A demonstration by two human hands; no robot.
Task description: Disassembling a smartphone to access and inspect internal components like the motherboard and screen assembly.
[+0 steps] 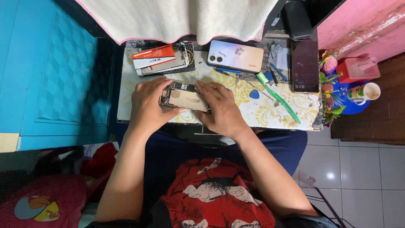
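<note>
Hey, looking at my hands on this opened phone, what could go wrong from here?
1. The opened phone sits near the table's front edge between left hand and right hand; a slip might drop it.
2. Its exposed insides could be damaged by finger pressure.
3. The green toothbrush and blue pick lie close and might get knocked off.

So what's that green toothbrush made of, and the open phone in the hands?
The green toothbrush looks like glossy, see-through plastic, since light passes through its handle. The open phone, held by the left hand and right hand, seems to be a dull metal shell with dark parts inside; its matte grey-gold surface suggests that.
</note>
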